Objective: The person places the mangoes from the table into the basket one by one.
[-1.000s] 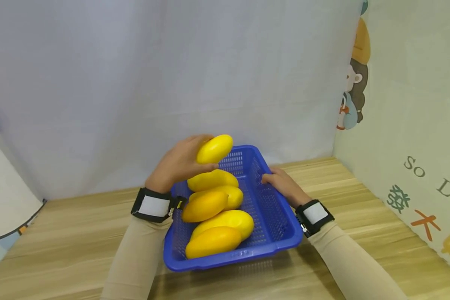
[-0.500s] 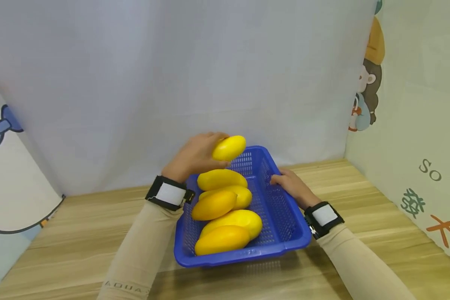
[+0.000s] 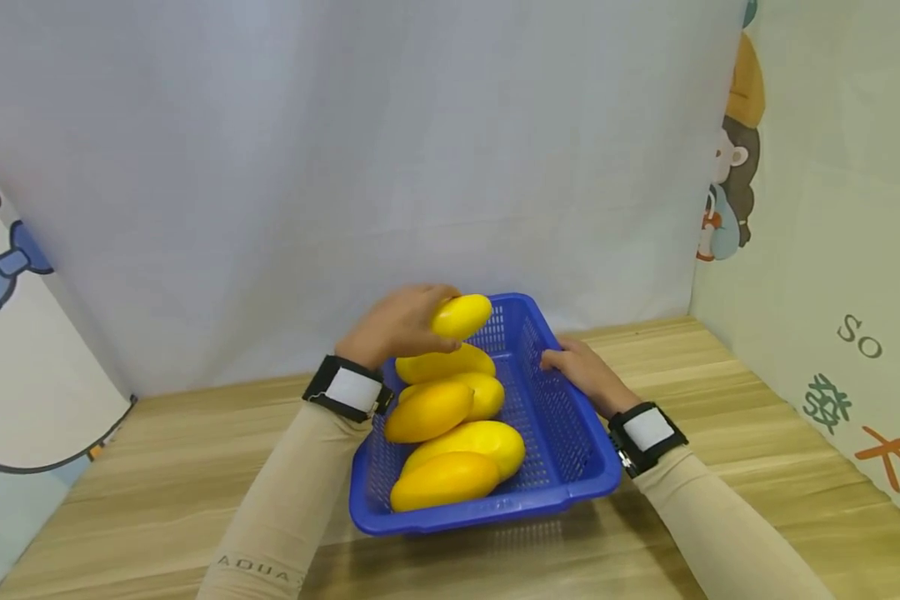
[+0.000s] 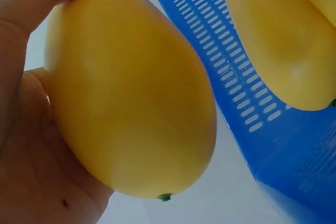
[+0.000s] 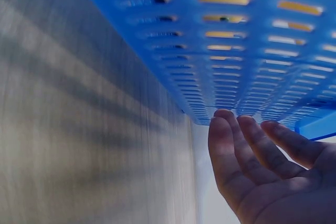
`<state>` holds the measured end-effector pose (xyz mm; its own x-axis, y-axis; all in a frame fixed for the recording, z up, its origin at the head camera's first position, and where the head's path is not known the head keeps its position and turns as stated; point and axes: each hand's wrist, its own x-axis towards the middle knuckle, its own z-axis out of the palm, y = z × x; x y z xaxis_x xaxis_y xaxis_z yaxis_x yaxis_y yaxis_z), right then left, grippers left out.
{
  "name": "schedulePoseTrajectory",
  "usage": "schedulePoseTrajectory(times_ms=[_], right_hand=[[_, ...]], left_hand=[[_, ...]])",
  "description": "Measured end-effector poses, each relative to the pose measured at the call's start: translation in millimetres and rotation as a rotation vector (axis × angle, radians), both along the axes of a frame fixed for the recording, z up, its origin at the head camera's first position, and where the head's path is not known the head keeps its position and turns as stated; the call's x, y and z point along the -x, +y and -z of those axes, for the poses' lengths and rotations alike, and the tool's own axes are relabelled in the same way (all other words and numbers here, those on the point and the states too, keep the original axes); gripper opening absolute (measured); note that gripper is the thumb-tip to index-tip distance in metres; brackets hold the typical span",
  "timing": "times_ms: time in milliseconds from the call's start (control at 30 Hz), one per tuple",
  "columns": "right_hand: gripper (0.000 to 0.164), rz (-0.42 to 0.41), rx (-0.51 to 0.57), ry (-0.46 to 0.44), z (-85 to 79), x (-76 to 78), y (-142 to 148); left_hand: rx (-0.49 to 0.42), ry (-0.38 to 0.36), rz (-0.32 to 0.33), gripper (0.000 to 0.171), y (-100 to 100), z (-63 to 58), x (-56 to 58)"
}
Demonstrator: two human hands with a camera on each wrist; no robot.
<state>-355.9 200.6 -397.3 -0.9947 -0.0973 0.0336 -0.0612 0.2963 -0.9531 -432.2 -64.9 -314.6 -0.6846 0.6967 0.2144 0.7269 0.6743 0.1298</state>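
My left hand (image 3: pixel 403 323) grips a yellow mango (image 3: pixel 462 317), thumb on one side and fingers on the other. It hovers over the far left part of a blue plastic basket (image 3: pixel 487 505). In the left wrist view this mango (image 4: pixel 131 93) shows a small green tip and stays apart from the basket wall. Several more mangoes (image 3: pixel 465 446) lie along the basket's left half. My right hand (image 3: pixel 587 373) holds the basket's right rim, thumb over the edge; in the right wrist view its fingers (image 5: pixel 252 153) lie against the outer slotted wall. The basket appears raised off the table at the near side.
The basket is above a wood-grain table (image 3: pixel 195 467). Behind it hangs a pale cloth (image 3: pixel 345 150). A printed wall panel (image 3: pixel 817 250) stands on the right, and another panel with cartoon shapes (image 3: pixel 30 367) on the left.
The head view has swung slightly left, so everything sits further right. My left hand has lowered the mango a little toward the basket. The right hand keeps its hold on the rim.
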Motion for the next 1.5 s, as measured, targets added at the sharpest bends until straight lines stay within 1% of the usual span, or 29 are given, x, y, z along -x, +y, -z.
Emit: schedulePoseTrajectory(times_ms=[100,167,333,400,600,700,867,1000,1167,1300,1500], right_hand=[[0.038,-0.014,0.02,-0.01,-0.5,0.3,-2.3],[0.036,-0.02,0.027,-0.014,-3.7,-1.7,-5.4],[0.029,-0.022,0.017,0.002,-18.3,-12.5,-17.1],[0.029,-0.024,0.019,0.007,-19.6,-12.7,-19.3],[0.029,-0.036,0.056,0.015,-3.1,4.2,-16.4],[0.027,-0.038,0.065,0.022,-4.5,2.7,-18.4],[0.026,-0.033,0.06,0.026,-10.5,-2.3,-23.4],[0.03,-0.029,0.056,0.024,-1.5,6.2,-22.6],[0.037,-0.015,0.03,0.037,9.5,14.6,-19.3],[0.039,-0.01,0.013,0.05,11.1,15.8,-19.5],[0.039,-0.005,0.011,0.046,10.4,14.9,-19.5]], left_hand=[[0.043,-0.027,-0.005,0.07,1.4,3.7,3.0],[0.065,-0.042,-0.012,0.07,1.1,6.5,4.5],[0.082,-0.087,-0.018,0.068,-1.8,12.8,8.2],[0.089,-0.1,-0.023,0.067,-2.9,14.9,9.8],[0.141,-0.163,-0.055,0.065,-5.4,19.4,13.0],[0.153,-0.188,-0.063,0.065,-6.3,21.1,13.5],[0.163,-0.205,-0.07,0.067,-8.4,22.5,13.8],[0.167,-0.212,-0.076,0.067,-10.8,22.0,13.2],[0.174,-0.228,-0.065,0.067,-12.1,21.5,12.3],[0.184,-0.236,-0.054,0.065,-12.1,21.3,11.7],[0.184,-0.244,-0.028,0.061,-11.3,21.5,11.7]])
